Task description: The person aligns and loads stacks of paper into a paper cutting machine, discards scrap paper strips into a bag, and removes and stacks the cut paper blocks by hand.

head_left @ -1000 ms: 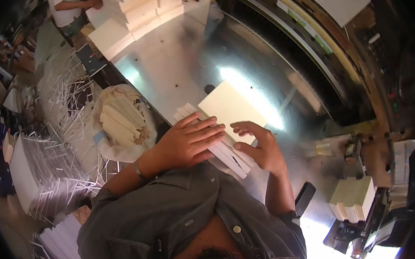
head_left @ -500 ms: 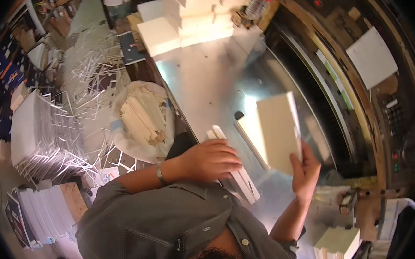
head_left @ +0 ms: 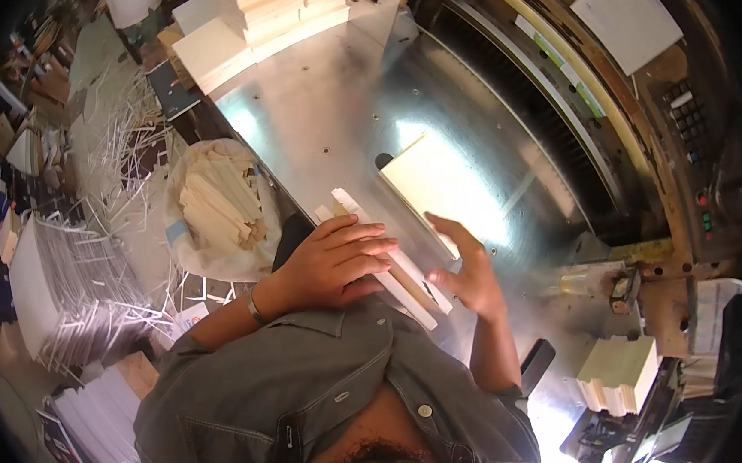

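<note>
My left hand (head_left: 345,254) lies across several long white paper strips (head_left: 410,288) at the near edge of the metal table. Its fingers are stretched out over them; the thumb side is partly hidden. To its right, my right hand (head_left: 474,273) has thumb and fingers apart, with nothing between them. Its fingertips are close to the near edge of a flat cream paper block (head_left: 443,189) on the table; whether they touch I cannot tell. A taller stack of cream blocks (head_left: 617,373) stands farther right.
The metal table (head_left: 327,117) carries tall stacks of pale blocks (head_left: 270,9) at its far left. A dark slotted machine bed (head_left: 518,95) runs along the far right. Left of the table are a sack of paper offcuts (head_left: 222,208), a bundle of sheets (head_left: 83,289) and scattered strips (head_left: 123,141).
My right hand has let go of the cream block it held upright and come left toward the flat block. My left hand stays on the strips. The whole view has shifted.
</note>
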A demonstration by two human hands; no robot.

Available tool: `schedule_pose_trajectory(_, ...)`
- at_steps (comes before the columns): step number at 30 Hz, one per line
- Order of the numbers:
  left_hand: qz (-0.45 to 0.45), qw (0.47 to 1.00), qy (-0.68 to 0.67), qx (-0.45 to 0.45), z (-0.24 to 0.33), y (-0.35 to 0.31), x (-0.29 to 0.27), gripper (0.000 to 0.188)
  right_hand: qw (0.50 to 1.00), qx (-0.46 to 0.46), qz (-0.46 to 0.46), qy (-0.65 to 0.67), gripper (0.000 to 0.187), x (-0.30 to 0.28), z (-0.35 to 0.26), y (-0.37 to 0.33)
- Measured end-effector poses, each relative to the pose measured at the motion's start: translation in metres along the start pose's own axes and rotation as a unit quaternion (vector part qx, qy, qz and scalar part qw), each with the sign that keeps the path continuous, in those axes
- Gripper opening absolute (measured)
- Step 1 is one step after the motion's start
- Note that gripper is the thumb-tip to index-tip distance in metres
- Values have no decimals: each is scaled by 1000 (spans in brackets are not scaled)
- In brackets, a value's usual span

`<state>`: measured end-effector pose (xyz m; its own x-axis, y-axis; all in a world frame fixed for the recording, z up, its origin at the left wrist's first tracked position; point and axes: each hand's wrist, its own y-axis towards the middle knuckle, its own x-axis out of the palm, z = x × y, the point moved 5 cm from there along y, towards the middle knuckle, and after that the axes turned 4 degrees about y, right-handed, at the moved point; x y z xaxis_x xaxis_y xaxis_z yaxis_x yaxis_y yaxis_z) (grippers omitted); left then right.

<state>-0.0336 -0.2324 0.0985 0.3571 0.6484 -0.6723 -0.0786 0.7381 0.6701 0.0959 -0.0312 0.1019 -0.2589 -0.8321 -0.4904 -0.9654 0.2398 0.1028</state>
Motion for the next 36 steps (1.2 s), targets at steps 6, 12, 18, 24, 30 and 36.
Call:
schedule_pose_trajectory(6,-40,998,25,-29,1,9,6,30,995,72,-72,6,58,-3,-29,8)
schedule_pose_trajectory(12,-78,996,51,-5,0,16,6,34,993,98,44,51,36,-69,7,40)
schedule_pose_trajectory(18,-197,979,-51,14,-4,48,3,30,961,72,191,-189,50,-129,80,46)
schedule_pose_trajectory(24,-30,994,27,100,3,115,-41,26,925,65,373,28,58,-131,124,-7)
schedule_pose_trajectory(30,69,974,48,209,-18,133,2,24,859,83,484,145,55,-104,145,-66)
schedule_pose_trajectory(36,-193,977,63,61,-62,60,108,59,863,120,433,230,72,-49,153,-40)
